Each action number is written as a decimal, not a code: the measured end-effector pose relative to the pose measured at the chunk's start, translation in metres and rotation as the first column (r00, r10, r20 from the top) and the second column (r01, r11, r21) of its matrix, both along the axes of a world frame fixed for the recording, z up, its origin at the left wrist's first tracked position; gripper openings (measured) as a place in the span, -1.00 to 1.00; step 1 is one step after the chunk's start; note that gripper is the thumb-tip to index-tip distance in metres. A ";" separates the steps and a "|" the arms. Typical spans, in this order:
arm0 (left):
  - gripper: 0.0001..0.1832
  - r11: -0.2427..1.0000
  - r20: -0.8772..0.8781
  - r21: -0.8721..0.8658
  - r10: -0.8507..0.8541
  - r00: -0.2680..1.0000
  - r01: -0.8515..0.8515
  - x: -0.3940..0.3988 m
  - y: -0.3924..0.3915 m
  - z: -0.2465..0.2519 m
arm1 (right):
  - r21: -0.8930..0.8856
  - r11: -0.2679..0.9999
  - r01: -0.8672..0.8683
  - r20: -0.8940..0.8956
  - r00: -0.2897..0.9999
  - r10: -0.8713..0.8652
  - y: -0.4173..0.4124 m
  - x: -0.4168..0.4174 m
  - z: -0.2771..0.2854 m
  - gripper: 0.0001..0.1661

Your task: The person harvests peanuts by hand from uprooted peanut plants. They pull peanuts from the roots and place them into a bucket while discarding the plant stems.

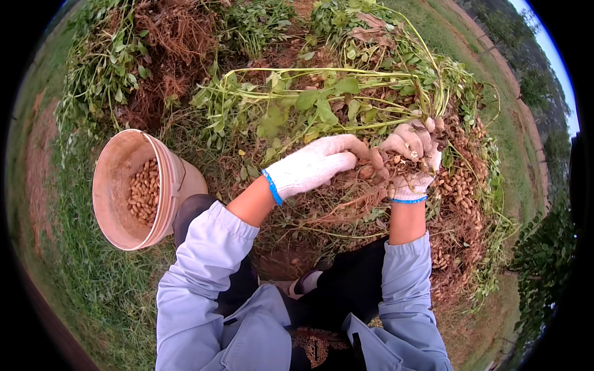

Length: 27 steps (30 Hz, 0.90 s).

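Note:
My right hand, in a white knit glove with a blue cuff edge, is closed around the base of an uprooted peanut plant. The plant's long green stems stretch away to the left and up, while roots and pods hang about the glove. My left hand, gloved the same way, reaches in from the left with its fingertips at pods beside the right hand; whether it grips one is unclear. To the left a pale plastic bucket leans, tilted, with unshelled peanuts inside.
Uprooted peanut plants with bare roots are heaped at the upper left. More plants lie at the top, and a pile of pod-covered roots is at the right. Grass surrounds the heaps. My legs are bent below my hands, beside the bucket.

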<state>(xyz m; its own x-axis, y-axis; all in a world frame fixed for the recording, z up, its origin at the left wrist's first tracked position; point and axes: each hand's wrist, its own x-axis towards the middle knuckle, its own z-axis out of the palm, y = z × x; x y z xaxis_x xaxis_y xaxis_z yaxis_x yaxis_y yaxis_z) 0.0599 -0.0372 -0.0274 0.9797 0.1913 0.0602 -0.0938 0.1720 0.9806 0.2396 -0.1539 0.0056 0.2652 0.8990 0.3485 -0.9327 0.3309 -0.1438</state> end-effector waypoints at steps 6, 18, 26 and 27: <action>-0.69 0.999 0.011 0.038 0.030 0.999 -0.031 0.002 -0.003 0.004 | -0.047 0.998 0.034 -0.133 0.990 -0.040 -0.002 0.000 -0.002 -0.82; -0.70 0.971 0.036 -0.229 0.073 0.997 -0.063 0.013 -0.018 0.019 | 0.033 0.992 -0.123 -0.052 0.991 0.125 0.003 0.002 -0.009 -0.61; -0.62 0.935 0.007 -0.313 0.179 0.984 -0.168 0.018 -0.018 -0.011 | -0.021 0.978 -0.207 0.024 0.978 0.208 0.010 -0.011 -0.004 -0.38; -0.60 0.900 -0.039 -0.383 0.209 0.977 -0.208 0.018 -0.020 -0.004 | 0.006 0.967 -0.256 0.027 0.966 0.256 0.010 -0.011 -0.003 -0.38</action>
